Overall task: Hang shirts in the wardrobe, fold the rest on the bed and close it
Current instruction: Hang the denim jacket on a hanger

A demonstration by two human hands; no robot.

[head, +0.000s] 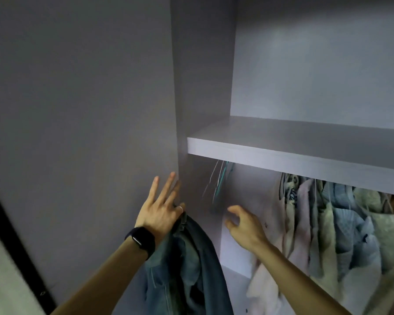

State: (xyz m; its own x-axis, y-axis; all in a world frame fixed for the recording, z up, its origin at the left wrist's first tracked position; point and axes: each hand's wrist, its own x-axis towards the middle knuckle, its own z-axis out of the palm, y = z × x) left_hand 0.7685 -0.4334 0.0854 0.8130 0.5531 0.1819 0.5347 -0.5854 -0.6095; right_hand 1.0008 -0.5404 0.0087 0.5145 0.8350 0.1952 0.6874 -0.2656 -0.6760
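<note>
Denim garment (191,258): dark blue-green wash, pale seam stitching, bunched at the top, hanging slack in front of the open wardrobe (203,87). Left hand (160,211) holds it by the gathered edge at the thumb side, with the other fingers (166,189) straight against the side panel. Black wristband (140,241) on that wrist. Right hand (245,223) holds nothing, its fingers loosely curled and spread below the empty hangers (218,181). Pale pink, blue and green clothes (341,226) hang under the shelf (282,153).

Black wristband (139,239), thin ring (180,208); at far left, a dark strip (19,246) beside a pale surface (0,283)
</note>
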